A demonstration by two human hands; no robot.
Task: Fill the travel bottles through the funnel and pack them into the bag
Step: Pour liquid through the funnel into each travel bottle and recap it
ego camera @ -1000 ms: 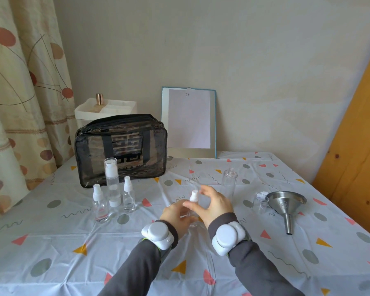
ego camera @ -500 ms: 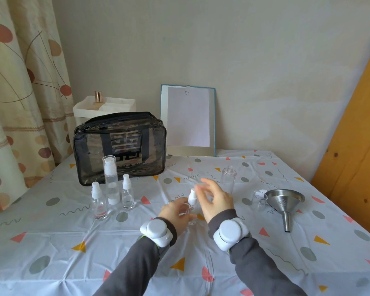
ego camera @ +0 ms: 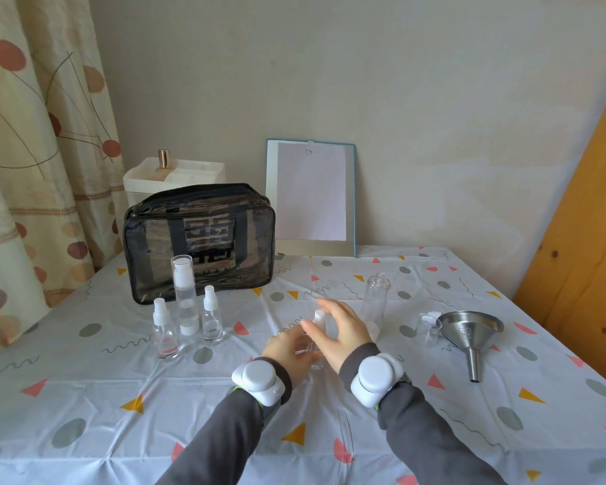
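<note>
I see my left hand (ego camera: 287, 348) curled round a small spray bottle (ego camera: 318, 318) in the middle of the table (ego camera: 84, 397). My right hand (ego camera: 342, 332) is cupped by its white top. I cannot tell if it grips. The funnel (ego camera: 471, 325) lies well to the right.

Dark grey long sleeves (ego camera: 224, 439); white rounded wrist devices (ego camera: 259, 376), green strap edges.

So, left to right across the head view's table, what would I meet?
Small spray bottle, tall pump bottle, second spray bottle, held spray bottle, open clear bottle, clear cap, steel funnel.
</note>
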